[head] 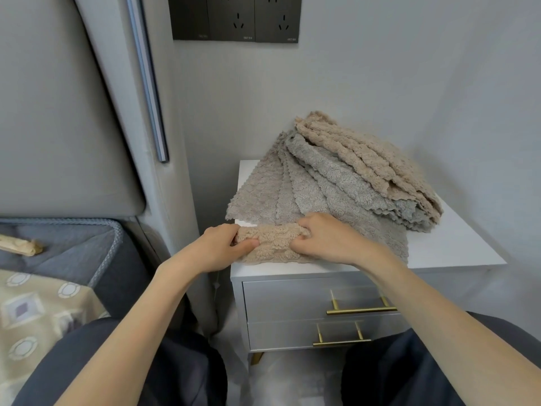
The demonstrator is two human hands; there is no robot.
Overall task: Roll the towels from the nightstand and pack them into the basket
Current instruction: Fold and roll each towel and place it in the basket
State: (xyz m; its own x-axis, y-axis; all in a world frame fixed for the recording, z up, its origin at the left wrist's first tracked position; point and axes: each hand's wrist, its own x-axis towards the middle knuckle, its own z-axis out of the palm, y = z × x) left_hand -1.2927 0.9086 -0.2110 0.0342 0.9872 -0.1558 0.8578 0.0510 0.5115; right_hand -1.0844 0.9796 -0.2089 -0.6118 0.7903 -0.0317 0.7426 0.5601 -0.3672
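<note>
While the left hand [222, 247] is pinching one end of the beige towel [272, 244] and the right hand [325, 238] is gripping the other, a roll is forming between them | beyond the hands, the towel pile [351, 177] is waiting on the nightstand [453, 247] | no basket is showing, so packing is likely pending

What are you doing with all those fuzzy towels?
A person is rolling up a beige towel at the front edge of the white nightstand. The left hand grips one end of the roll and the right hand grips the other. Behind it, a pile of beige and grey towels lies fanned out, not yet rolled. No basket is in view.
</note>
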